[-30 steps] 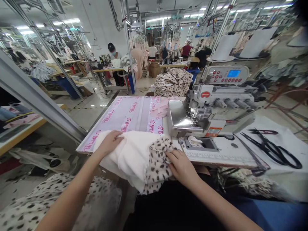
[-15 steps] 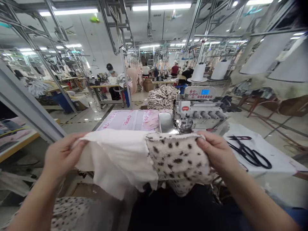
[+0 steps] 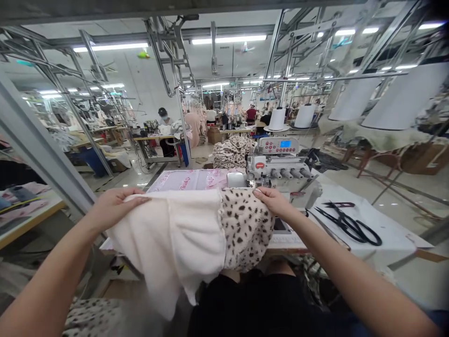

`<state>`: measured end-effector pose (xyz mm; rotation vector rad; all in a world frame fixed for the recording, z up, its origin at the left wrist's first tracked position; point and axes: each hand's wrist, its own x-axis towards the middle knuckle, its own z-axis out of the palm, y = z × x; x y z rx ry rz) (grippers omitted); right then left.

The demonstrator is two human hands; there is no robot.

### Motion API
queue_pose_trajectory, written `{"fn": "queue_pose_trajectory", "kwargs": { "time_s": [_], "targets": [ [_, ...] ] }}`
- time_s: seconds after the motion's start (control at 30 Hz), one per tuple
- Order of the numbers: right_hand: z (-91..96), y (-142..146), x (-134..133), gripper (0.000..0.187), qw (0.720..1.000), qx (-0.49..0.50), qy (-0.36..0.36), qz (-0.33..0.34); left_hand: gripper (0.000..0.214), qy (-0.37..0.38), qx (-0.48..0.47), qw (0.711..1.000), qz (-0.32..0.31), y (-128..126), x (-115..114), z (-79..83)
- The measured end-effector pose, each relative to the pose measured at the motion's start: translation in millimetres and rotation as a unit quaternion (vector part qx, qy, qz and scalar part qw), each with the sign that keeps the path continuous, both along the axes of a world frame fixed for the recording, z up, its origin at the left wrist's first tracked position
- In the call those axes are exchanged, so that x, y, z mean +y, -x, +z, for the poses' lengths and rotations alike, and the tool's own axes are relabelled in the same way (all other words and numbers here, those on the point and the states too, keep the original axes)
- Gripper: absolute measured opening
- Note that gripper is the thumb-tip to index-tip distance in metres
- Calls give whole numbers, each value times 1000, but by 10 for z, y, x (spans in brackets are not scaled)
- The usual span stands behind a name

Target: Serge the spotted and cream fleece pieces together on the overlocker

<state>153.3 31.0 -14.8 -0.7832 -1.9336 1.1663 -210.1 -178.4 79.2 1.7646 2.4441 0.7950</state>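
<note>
I hold up a fabric piece (image 3: 182,234) by its top edge; its left part is plain cream and its right part is leopard-spotted (image 3: 245,224). My left hand (image 3: 114,206) is closed on the cream corner. My right hand (image 3: 271,201) pinches the spotted corner, just in front of the sewing machine (image 3: 277,166). The cloth hangs down over the table edge toward my lap.
Black scissors (image 3: 347,224) lie on white cloth right of the machine. A pink-printed sheet (image 3: 185,180) covers the table behind the fabric. A heap of spotted pieces (image 3: 231,152) sits beyond. Thread cones (image 3: 354,100) stand at right. Other people work at distant tables.
Both hands have lifted the fabric off the table and stretched it out between them, then carried it forward toward the sewing machine. The view has tilted upward.
</note>
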Motion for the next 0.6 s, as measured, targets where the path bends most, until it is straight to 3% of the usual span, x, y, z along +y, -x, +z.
{"fn": "queue_pose_trajectory", "kwargs": {
  "time_s": [0.17,0.23,0.3,0.4,0.5,0.6],
  "targets": [
    [-86,-27,-5,43,999,3,34,-15,42,-2,13,1000,-14,105,249,-56],
    [-140,-31,-8,43,999,8,46,-18,39,-12,27,999,-22,109,360,-142],
    [-199,-27,-21,43,998,18,57,-22,35,-71,76,995,-8,-4,454,-285],
    [-273,-3,-67,41,997,33,63,-34,28,-190,126,974,-22,-465,551,-605],
    [-311,33,-128,40,996,40,64,-39,21,-149,-18,973,-173,-1097,640,-973],
    [-318,57,-173,39,996,40,68,-38,17,-115,-117,970,-181,-1554,771,-1266]
  ]
}}
